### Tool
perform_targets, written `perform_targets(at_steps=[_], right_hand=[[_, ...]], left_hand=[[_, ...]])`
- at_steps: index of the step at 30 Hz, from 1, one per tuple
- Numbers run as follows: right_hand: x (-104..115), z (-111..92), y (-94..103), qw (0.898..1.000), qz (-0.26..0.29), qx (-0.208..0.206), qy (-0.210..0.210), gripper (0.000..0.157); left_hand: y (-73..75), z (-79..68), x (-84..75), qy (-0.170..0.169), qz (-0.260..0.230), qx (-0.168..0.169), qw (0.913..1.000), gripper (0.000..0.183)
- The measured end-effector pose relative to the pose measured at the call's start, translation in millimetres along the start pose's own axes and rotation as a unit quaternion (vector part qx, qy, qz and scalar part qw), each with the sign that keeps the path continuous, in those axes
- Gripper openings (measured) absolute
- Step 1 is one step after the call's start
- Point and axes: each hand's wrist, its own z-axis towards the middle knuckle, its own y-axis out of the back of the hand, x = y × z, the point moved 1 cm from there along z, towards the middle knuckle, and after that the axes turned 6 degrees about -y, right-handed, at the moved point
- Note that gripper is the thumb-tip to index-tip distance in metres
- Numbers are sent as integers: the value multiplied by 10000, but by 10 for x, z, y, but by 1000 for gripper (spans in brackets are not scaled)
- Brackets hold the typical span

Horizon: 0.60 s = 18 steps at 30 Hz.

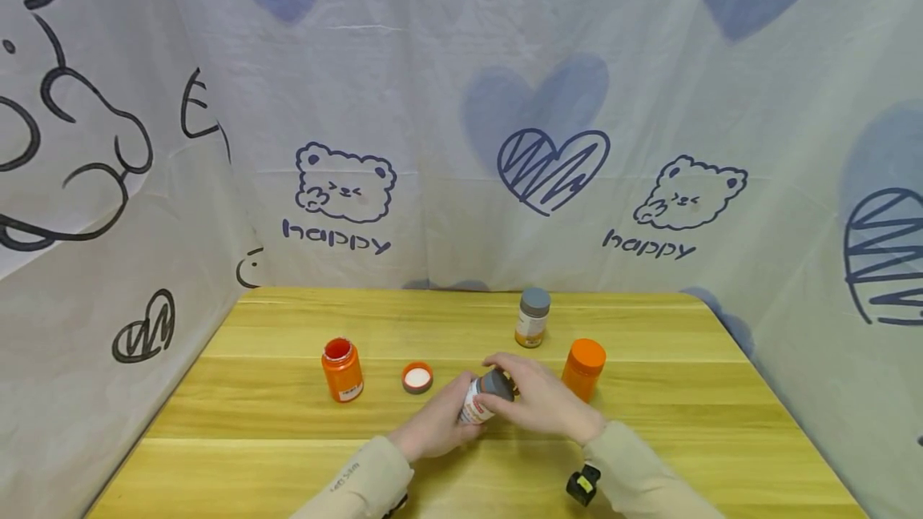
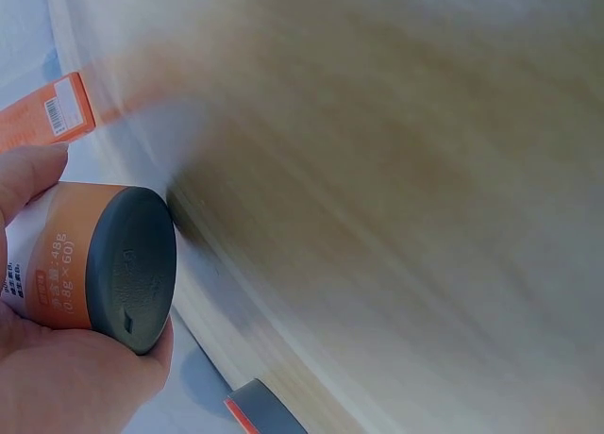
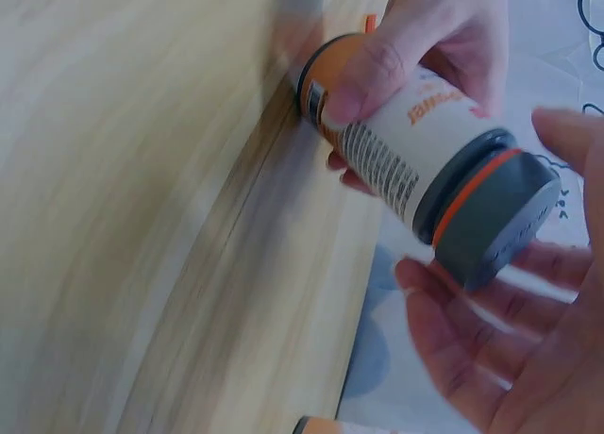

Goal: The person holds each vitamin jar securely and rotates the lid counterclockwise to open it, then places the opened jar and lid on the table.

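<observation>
In my left hand (image 1: 440, 421) I grip a white and orange bottle (image 1: 477, 404) round its body, tilted above the table. Its dark grey base and orange printed band show in the left wrist view. A grey cap (image 3: 495, 217) with an orange ring sits at the bottle's other end. Around that cap my right hand (image 1: 539, 395) is spread, thumb on one side and fingers on the other. The right wrist view shows a gap between thumb and cap, with the fingers (image 3: 453, 321) passing behind or beside it; contact there is unclear.
An orange bottle without a cap (image 1: 342, 375) stands at left, beside an upturned cap (image 1: 417, 377) with a white inside. A grey-capped bottle (image 1: 533, 319) stands at the back, and an orange-lidded bottle (image 1: 584, 367) just beyond my right hand. A printed cloth (image 1: 447, 102) hangs behind the wooden table (image 1: 238, 423).
</observation>
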Motion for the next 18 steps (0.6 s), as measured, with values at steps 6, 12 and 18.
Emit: perform_targets(at_steps=[6,12,18], right_hand=[[47,20,-13,9990,45,34,-436,43],[82,31,-2,9973,295,182,-642,34],[110,36,10,9967,446,204,-651,30]], left_hand=[[-21,-6,16,11,-39,55,10000,49],[-25,-4,24,66,-41,80,9999,48],[-11,-9,5,44,-31,49,10000,48]])
